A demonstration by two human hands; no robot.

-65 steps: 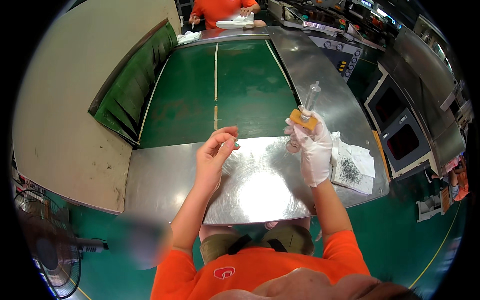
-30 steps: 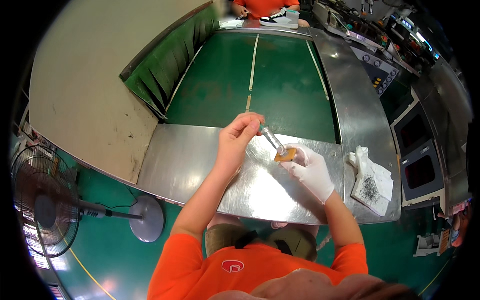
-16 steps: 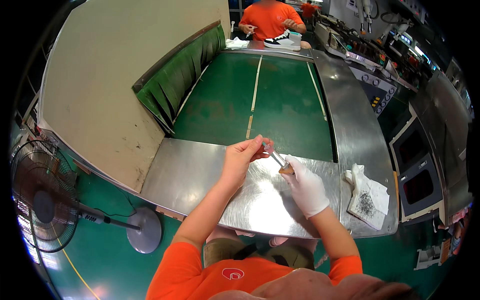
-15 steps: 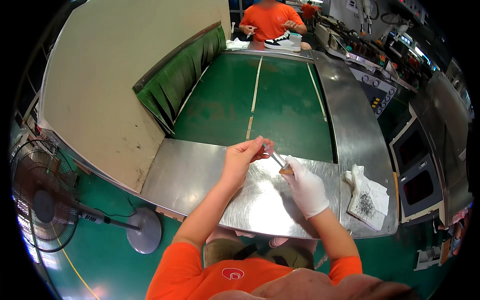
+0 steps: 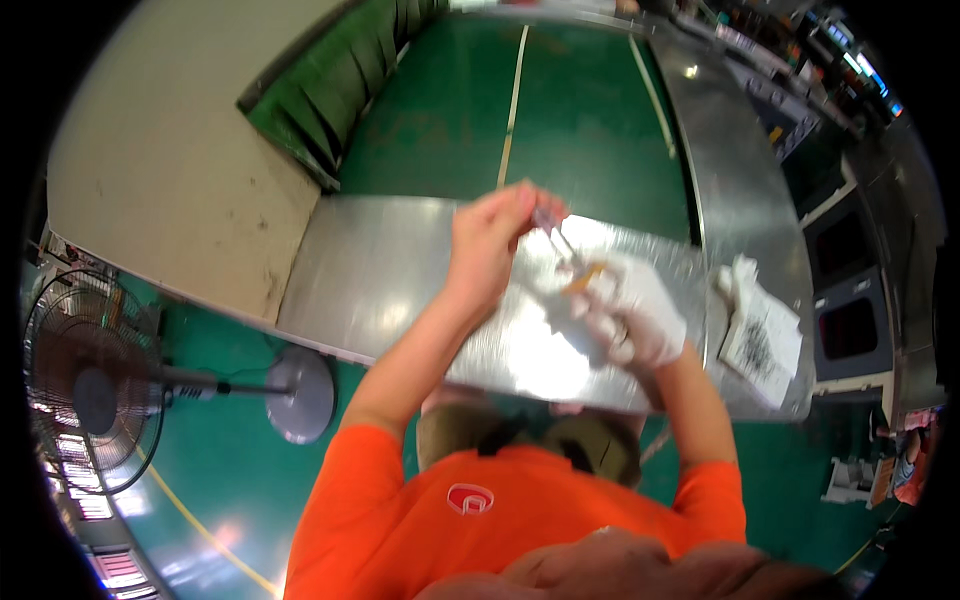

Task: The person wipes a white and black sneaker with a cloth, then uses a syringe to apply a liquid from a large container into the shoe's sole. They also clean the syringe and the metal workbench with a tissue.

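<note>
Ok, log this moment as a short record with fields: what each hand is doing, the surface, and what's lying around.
left hand: bare left hand, raised over the table, fingers pinched on the upper end of a thin clear tube
right hand: white-gloved right hand, holding a small orange piece at the tube's lower end
surface: shiny metal table
right of the hands: white paper with a pile of small dark parts
floor: green, with a standing fan at left
sharpness: hands blurred, finer detail unclear
</note>
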